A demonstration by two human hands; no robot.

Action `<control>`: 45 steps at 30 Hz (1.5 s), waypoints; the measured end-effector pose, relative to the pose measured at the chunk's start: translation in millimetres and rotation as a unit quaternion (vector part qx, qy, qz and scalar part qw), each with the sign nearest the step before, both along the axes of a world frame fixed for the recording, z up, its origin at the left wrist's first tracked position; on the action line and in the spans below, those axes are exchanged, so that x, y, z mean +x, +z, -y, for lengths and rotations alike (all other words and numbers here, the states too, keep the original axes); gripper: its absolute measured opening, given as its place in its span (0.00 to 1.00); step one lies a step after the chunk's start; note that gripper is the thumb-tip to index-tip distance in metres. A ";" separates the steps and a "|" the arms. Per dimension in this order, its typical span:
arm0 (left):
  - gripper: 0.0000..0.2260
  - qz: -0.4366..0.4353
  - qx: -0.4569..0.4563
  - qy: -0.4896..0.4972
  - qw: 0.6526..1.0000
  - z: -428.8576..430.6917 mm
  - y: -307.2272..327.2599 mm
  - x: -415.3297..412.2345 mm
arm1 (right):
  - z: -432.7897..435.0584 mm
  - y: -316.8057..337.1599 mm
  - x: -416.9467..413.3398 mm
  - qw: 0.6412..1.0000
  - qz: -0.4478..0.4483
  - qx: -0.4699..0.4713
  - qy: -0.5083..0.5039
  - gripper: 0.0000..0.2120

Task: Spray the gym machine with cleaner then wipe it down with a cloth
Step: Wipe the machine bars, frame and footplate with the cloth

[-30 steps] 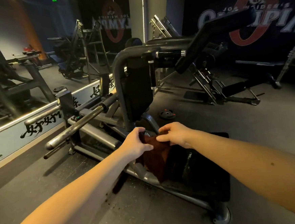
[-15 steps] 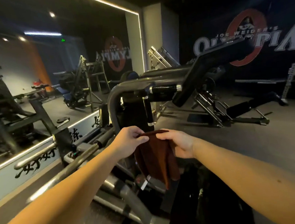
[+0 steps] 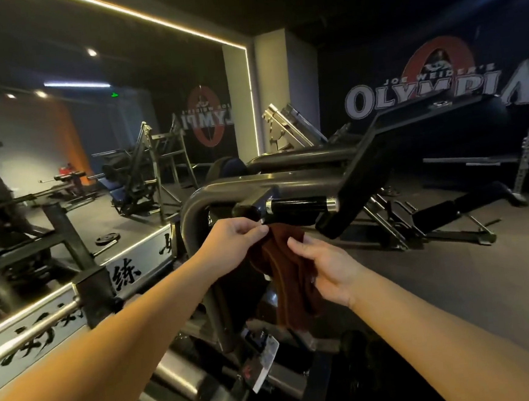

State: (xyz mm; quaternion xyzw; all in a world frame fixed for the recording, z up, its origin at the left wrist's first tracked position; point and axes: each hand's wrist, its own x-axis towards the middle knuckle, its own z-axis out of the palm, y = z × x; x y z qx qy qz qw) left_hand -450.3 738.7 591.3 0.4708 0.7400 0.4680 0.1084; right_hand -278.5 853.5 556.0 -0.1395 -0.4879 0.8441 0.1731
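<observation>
Cloth (image 3: 277, 262) lifted from low near machine (image 3: 212, 191) base, now hangs mid-scene just under handle (image 3: 300, 205). Left hand (image 3: 233, 239) pinches top corner; right hand (image 3: 328, 268) holds right fold, fingers curled round it. No sprayer visible. Likely wiping next.

the cloth (image 3: 289, 272) hangs between left hand (image 3: 233, 244) and right hand (image 3: 328, 269), before the gym machine (image 3: 224, 192).

Left hand (image 3: 232, 244) and right hand (image 3: 327, 269) hold cloth (image 3: 286, 271) before gym machine (image 3: 224, 192).
</observation>
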 end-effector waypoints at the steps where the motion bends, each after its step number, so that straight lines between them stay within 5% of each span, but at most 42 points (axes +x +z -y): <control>1: 0.06 -0.015 0.010 0.003 1.000 -4.8 -0.9 -3.7 | -1.4 5.6 1.0 1.000 0.008 0.013 -0.014 0.17; 5: 0.08 -0.162 0.040 0.053 0.985 -26.1 5.1 -38.3 | -4.5 51.6 -4.6 0.990 -0.020 0.079 -0.116 0.11; 7: 0.13 -0.234 0.038 0.054 0.970 -35.7 12.3 -55.8 | -9.2 78.7 -10.2 0.956 -0.027 0.202 -0.213 0.11; 9: 0.15 -0.270 0.028 0.041 0.962 -42.7 19.6 -69.4 | -16.7 103.5 -18.5 0.862 0.021 0.391 -0.322 0.12; 12: 0.17 -0.257 0.003 -0.021 0.966 -52.1 22.4 -87.2 | -26.6 120.4 -43.8 0.670 0.136 0.622 -0.380 0.13; 14: 0.17 -0.232 0.021 -0.056 0.971 -56.4 18.1 -98.1 | -29.4 114.0 -63.8 0.626 0.215 0.671 -0.336 0.14; 20: 0.17 -0.216 0.062 -0.071 0.972 -66.9 9.4 -108.9 | -36.8 89.7 -77.5 0.597 0.354 0.698 -0.176 0.22; 26: 0.17 -0.243 0.041 -0.072 0.967 -70.7 13.0 -110.7 | -42.9 102.3 -70.7 0.615 0.310 0.672 -0.273 0.21; 28: 0.17 -0.247 0.047 -0.079 0.965 -70.7 12.2 -110.7 | -44.8 110.8 -69.6 0.575 0.295 0.682 -0.344 0.21; 31: 0.17 -0.237 0.058 -0.085 0.966 -71.4 9.3 -112.5 | -44.3 113.2 -72.4 0.469 0.325 0.727 -0.382 0.16; 34: 0.17 -0.235 0.063 -0.081 0.967 -72.0 6.7 -112.8 | -41.5 94.6 -79.7 0.519 0.367 0.724 -0.268 0.10; 38: 0.15 -0.228 0.073 -0.071 0.968 -73.5 4.4 -111.1 | -46.8 91.4 -68.9 0.588 0.387 0.698 -0.132 0.20; 42: 0.16 -0.222 0.082 -0.067 0.969 -72.9 1.6 -109.2 | -54.3 97.0 -52.8 0.571 0.390 0.718 -0.079 0.23; 45: 0.17 -0.225 0.083 -0.056 0.969 -72.3 -2.3 -107.6 | -55.1 86.7 -53.3 0.579 0.346 0.722 -0.154 0.21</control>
